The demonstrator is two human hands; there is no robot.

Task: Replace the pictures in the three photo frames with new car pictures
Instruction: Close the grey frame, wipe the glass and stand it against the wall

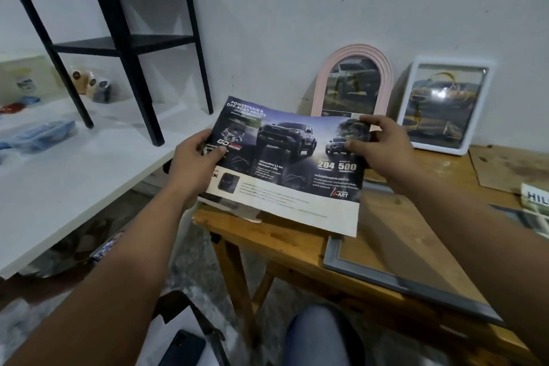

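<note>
I hold a large car brochure page (285, 163), printed with dark pickup trucks, above the left end of the wooden table (297, 244). My left hand (196, 157) pinches its left edge. My right hand (377, 145) grips its upper right corner. A pink arched photo frame (353, 52) and a white rectangular photo frame (493, 104) lean upright against the wall, each showing a car picture. A grey photo frame (371, 275) lies flat on the table under my right forearm, its brown back facing up.
A white shelf (74, 175) at the left carries a black two-tier stand (118, 38), small jars and blue packets. More car brochures (534, 205) lie at the table's right edge. A brown board (511, 166) lies behind them. A dark phone (184, 348) rests below, near my knee.
</note>
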